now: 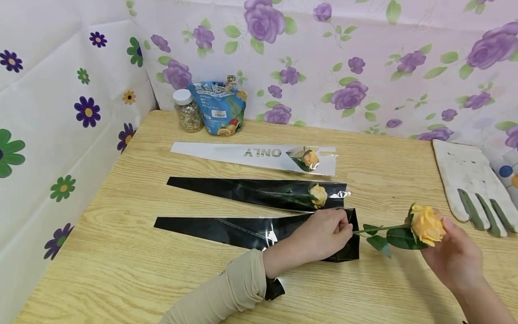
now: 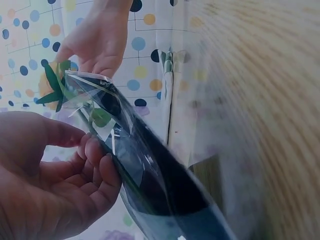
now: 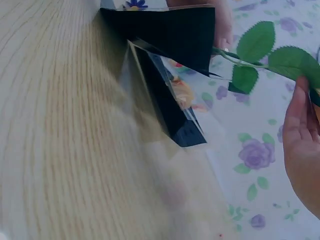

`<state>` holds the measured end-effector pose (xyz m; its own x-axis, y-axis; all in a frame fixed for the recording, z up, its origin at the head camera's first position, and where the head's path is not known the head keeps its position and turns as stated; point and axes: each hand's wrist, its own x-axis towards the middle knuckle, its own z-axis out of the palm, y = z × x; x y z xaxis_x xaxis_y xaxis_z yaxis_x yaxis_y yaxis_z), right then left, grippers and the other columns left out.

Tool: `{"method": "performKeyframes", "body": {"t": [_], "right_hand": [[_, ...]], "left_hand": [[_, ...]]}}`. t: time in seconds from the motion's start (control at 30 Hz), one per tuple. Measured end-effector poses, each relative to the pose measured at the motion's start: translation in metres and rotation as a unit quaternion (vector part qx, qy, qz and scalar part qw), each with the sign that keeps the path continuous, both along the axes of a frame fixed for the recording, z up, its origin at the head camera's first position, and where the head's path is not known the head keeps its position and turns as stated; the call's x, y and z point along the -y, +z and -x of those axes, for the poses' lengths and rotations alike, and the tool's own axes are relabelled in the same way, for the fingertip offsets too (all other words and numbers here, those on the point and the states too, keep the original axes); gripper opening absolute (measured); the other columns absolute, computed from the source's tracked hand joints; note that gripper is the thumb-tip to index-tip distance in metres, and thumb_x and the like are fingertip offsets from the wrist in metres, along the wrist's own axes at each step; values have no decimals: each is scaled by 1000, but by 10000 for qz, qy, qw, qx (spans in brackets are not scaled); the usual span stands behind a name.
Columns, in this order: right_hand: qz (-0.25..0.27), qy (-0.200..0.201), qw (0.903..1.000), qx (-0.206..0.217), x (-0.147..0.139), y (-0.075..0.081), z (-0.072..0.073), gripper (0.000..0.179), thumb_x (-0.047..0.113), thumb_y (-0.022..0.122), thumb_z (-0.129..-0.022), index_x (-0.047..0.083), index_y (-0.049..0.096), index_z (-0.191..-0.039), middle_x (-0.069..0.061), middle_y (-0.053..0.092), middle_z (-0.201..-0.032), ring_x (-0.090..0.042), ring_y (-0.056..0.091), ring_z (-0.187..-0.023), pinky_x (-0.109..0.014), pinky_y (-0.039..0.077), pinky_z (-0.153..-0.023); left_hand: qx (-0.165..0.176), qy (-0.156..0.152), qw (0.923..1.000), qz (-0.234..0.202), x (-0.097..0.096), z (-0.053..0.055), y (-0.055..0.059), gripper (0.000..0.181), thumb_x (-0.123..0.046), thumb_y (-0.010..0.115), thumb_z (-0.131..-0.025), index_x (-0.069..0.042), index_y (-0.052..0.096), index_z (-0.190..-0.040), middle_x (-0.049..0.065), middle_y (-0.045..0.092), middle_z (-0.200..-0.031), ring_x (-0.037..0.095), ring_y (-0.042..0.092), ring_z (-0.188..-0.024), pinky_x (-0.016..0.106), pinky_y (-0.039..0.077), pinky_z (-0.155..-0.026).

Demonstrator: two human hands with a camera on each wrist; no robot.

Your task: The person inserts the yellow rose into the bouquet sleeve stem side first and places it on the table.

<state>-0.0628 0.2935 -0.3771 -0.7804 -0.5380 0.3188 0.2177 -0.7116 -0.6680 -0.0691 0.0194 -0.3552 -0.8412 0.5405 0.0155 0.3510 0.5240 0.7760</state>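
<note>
My right hand holds a yellow-orange rose by its bloom, with the leafy stem pointing left. The stem runs into the wide mouth of a black flower sleeve with a clear front. At that mouth, my left hand pinches the sleeve's clear film between thumb and fingers. Through the film in the left wrist view, the green stem shows inside the sleeve. Green leaves remain outside the mouth in the right wrist view. The bloom is mostly cut off there.
Beyond lie a black sleeve with a pale yellow rose and a white sleeve with an orange rose. A lidded jar and blue pouch stand at the back; a work glove lies right.
</note>
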Motion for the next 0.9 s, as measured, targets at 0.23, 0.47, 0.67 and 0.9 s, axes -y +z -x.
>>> {"method": "performKeyframes", "body": {"t": [0.23,0.47,0.67,0.9], "right_hand": [[-671,10,9964,-524,10,0,2,59,6,-5,-98,-9,42,-130,-15,56,-122,-20,56,-108,-29,44,-92],[-1054,85,9908,-844,20,-6,5,53,1,0,-99,-8,42,-130,-13,56,-120,-18,58,-105,-27,47,-88],[-1046,354,9900,-879,28,-13,9,55,-4,-2,-96,-9,39,-133,-13,54,-123,-19,56,-107,-28,47,-89],[-1305,271,9847,-1122,35,-16,10,51,-7,3,-96,-9,38,-133,-12,52,-126,-17,55,-109,-27,46,-90]], "left_hand": [[-38,-5,9999,-119,-1,-2,0,26,-20,50,-96,-15,50,-70,-6,47,-63,4,42,-51,14,35,-51],[-125,-93,9998,-155,-3,-2,0,26,-18,49,-97,-15,49,-71,-5,45,-61,4,40,-49,14,35,-49],[-43,-130,9995,-272,-2,-1,0,25,-18,47,-97,-15,49,-73,-5,44,-61,4,38,-48,14,34,-48],[12,-137,9995,-292,-1,-1,0,25,-18,45,-98,-15,48,-74,-5,43,-63,4,37,-48,14,33,-48]]}}
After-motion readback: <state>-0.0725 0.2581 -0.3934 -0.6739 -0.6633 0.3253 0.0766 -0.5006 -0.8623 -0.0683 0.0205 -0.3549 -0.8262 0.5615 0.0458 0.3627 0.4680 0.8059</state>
